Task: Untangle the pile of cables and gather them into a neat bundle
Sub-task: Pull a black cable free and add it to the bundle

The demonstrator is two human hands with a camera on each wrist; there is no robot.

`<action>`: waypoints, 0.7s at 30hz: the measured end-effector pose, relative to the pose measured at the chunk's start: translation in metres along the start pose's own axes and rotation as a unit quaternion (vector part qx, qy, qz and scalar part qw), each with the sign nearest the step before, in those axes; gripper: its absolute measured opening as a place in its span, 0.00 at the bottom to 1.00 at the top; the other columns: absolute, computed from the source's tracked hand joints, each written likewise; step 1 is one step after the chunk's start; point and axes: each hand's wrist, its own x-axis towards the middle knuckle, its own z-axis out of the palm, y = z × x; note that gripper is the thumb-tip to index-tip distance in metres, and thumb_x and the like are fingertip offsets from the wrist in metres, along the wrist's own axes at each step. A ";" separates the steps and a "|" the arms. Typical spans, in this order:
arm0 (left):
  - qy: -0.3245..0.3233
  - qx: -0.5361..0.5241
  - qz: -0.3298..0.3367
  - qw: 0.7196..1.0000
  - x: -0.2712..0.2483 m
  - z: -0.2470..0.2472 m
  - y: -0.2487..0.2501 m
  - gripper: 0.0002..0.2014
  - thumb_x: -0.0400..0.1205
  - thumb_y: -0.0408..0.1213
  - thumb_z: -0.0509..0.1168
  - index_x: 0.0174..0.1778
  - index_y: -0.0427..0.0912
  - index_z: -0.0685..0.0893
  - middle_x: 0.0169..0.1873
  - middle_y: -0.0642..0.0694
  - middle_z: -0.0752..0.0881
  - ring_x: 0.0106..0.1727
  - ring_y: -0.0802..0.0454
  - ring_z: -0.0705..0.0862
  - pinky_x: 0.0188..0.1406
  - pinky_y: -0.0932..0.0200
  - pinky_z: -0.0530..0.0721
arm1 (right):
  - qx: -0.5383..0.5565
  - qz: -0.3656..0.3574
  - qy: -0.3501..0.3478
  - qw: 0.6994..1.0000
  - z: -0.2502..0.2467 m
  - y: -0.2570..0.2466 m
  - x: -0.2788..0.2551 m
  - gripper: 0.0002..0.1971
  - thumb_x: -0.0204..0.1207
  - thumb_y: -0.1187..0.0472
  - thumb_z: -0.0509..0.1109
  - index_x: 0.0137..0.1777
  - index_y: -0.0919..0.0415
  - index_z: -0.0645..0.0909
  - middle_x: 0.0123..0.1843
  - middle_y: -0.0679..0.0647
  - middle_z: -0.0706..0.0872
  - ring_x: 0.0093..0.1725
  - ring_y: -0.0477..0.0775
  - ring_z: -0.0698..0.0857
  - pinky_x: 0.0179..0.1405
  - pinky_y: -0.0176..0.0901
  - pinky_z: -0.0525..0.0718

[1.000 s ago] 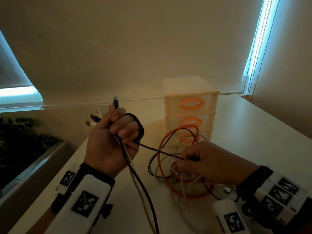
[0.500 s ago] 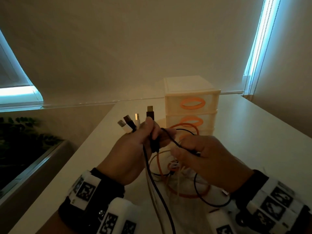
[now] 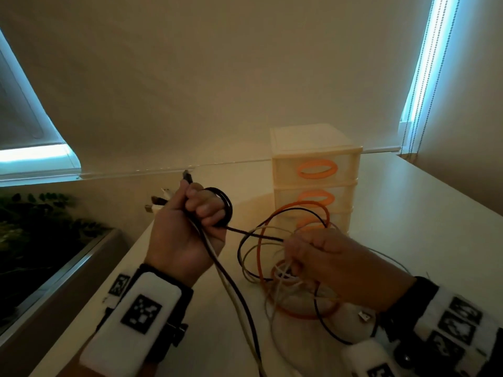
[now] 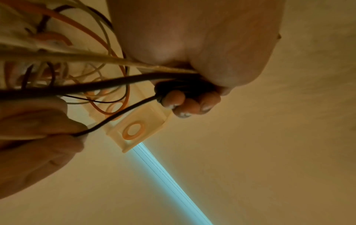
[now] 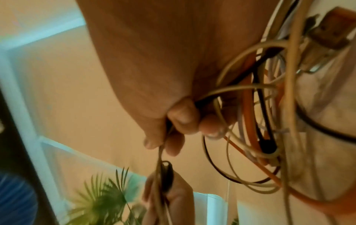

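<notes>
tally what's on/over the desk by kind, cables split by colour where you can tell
Orange cable: 1
Black cables: at least 2, a thick one and a thin one
White/beige cables: several, tangled, count unclear
Drawer unit: 1
Hands: 2, left and right
Total: 6 countable, plus the white tangle
</notes>
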 end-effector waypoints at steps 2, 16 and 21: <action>-0.007 0.029 -0.001 1.000 -0.002 0.002 -0.004 0.20 0.92 0.49 0.53 0.35 0.47 0.74 0.24 0.56 0.69 0.24 0.59 0.71 0.21 0.65 0.72 | 0.003 0.013 0.023 1.000 -0.007 0.006 0.001 0.18 0.87 0.52 0.61 0.41 0.61 0.84 0.27 0.45 0.83 0.24 0.41 0.78 0.26 0.33 0.76; -0.046 -0.001 0.007 0.999 -0.001 0.000 -0.007 0.23 0.93 0.47 0.51 0.35 0.43 0.79 0.28 0.52 0.79 0.29 0.55 0.80 0.27 0.64 0.80 | 0.026 0.079 0.019 0.996 -0.009 0.007 0.003 0.14 0.89 0.58 0.62 0.44 0.58 0.86 0.29 0.51 0.86 0.22 0.38 0.79 0.24 0.27 0.75; -0.130 -0.039 -0.068 0.988 0.000 -0.007 0.001 0.23 0.94 0.48 0.49 0.39 0.41 0.80 0.29 0.48 0.81 0.31 0.52 0.81 0.30 0.60 0.79 | -0.011 0.106 -0.061 0.992 -0.012 0.011 0.003 0.18 0.87 0.50 0.64 0.38 0.57 0.84 0.30 0.49 0.86 0.27 0.47 0.80 0.34 0.41 0.78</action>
